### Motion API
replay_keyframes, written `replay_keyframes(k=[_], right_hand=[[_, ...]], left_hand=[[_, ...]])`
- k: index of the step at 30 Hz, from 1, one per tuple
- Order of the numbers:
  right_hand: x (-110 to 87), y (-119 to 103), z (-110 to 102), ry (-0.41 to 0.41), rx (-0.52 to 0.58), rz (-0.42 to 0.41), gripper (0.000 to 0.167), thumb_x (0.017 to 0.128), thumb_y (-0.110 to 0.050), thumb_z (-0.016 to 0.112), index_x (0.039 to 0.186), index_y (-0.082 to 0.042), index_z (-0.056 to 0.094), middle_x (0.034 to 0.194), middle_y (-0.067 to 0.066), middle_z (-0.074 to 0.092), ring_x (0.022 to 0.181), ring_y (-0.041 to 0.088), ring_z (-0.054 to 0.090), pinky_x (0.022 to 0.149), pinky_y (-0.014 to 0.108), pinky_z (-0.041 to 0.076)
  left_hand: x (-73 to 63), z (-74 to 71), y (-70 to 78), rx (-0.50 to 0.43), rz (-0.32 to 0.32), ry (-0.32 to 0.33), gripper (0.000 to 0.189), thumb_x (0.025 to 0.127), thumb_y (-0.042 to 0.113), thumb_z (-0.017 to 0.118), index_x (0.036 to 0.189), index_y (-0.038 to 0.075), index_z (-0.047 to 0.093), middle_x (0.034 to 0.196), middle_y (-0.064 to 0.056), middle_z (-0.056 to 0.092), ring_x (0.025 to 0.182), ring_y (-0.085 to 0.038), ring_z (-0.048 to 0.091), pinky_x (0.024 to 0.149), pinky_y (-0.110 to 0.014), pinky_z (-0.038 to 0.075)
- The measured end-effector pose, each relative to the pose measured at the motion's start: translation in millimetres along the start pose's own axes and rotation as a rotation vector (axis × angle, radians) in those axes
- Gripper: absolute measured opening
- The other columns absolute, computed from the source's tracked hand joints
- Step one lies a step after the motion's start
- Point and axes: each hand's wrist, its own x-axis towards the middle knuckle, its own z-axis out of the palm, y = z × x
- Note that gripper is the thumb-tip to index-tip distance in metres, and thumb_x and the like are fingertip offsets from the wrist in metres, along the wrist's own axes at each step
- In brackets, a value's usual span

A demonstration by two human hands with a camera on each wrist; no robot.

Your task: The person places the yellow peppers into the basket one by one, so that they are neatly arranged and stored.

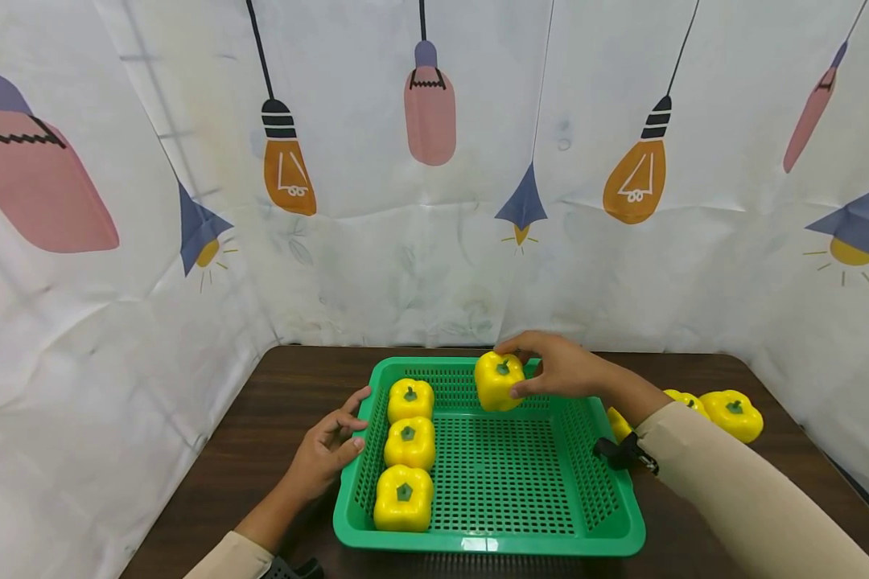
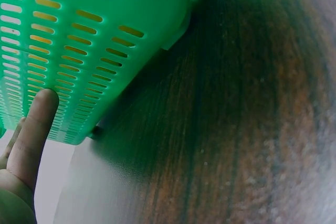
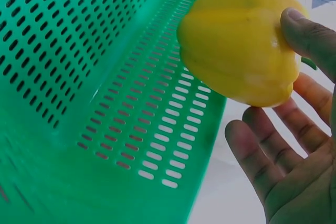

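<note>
My right hand (image 1: 566, 366) pinches a yellow bell pepper (image 1: 499, 382) between thumb and fingers, above the far side of a green perforated basket (image 1: 488, 544). In the right wrist view the held pepper (image 3: 239, 45) shows close up, with the basket wall behind it. Three more yellow bell peppers (image 1: 408, 443) stand in a column along the basket's left wall, stems up. Beside that wall is my left hand (image 1: 323, 452), its fingers at the left rim. The left wrist view shows one extended finger (image 2: 32, 137) against the slotted basket side (image 2: 68, 40).
Several yellow bell peppers (image 1: 733, 415) lie on the dark wooden table (image 1: 297, 386) right of the basket, partly hidden behind the right forearm. A white curtain (image 1: 376, 273) printed with lamps hangs around the table's back and sides.
</note>
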Motion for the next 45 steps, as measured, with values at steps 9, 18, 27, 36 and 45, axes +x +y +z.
replay_keyframes(k=[9,18,27,36,45], right_hand=[[5.7,-2.7,11.1,-0.012,-0.021,0.018,0.062,0.086,-0.025,0.086,0.141,-0.018,0.059,0.138,0.001,0.056,0.110,0.022,0.055,0.080,0.031,0.057],[12.3,-2.3,19.5,-0.030,-0.043,0.029,0.062,0.085,-0.028,0.086,0.141,-0.021,0.060,0.135,-0.002,0.057,0.110,0.022,0.056,0.079,0.031,0.057],[17.0,-3.7,27.0,-0.029,-0.060,0.023,0.061,0.085,-0.030,0.086,0.140,-0.021,0.061,0.136,-0.002,0.058,0.111,0.022,0.058,0.078,0.031,0.056],[21.0,-5.1,35.3,-0.028,-0.106,0.027,0.061,0.085,-0.029,0.087,0.140,-0.020,0.061,0.135,-0.003,0.059,0.109,0.018,0.058,0.075,0.031,0.055],[26.1,-5.3,44.6,-0.019,-0.162,0.026,0.064,0.085,-0.034,0.087,0.141,-0.020,0.060,0.138,-0.003,0.058,0.109,0.016,0.058,0.085,0.036,0.053]], left_hand=[[0.3,1.1,1.1,-0.007,0.005,-0.006,0.023,0.097,-0.017,0.047,0.118,-0.010,0.053,0.164,-0.022,0.028,0.150,-0.015,0.029,0.111,-0.025,0.038],[1.2,2.0,3.2,-0.005,0.006,0.001,0.023,0.097,-0.017,0.046,0.118,-0.010,0.053,0.162,-0.026,0.027,0.150,-0.015,0.028,0.112,-0.024,0.034],[0.2,1.3,1.3,-0.024,-0.012,-0.005,0.022,0.098,-0.015,0.046,0.118,-0.010,0.053,0.164,-0.024,0.026,0.151,-0.014,0.027,0.113,-0.025,0.034],[-0.7,-0.7,-2.0,-0.019,-0.016,-0.004,0.022,0.098,-0.016,0.047,0.118,-0.009,0.053,0.164,-0.021,0.027,0.151,-0.014,0.027,0.114,-0.025,0.033],[0.1,-1.3,-1.9,-0.036,0.000,-0.015,0.021,0.098,-0.015,0.046,0.118,-0.011,0.052,0.165,-0.021,0.026,0.151,-0.015,0.027,0.113,-0.026,0.036]])
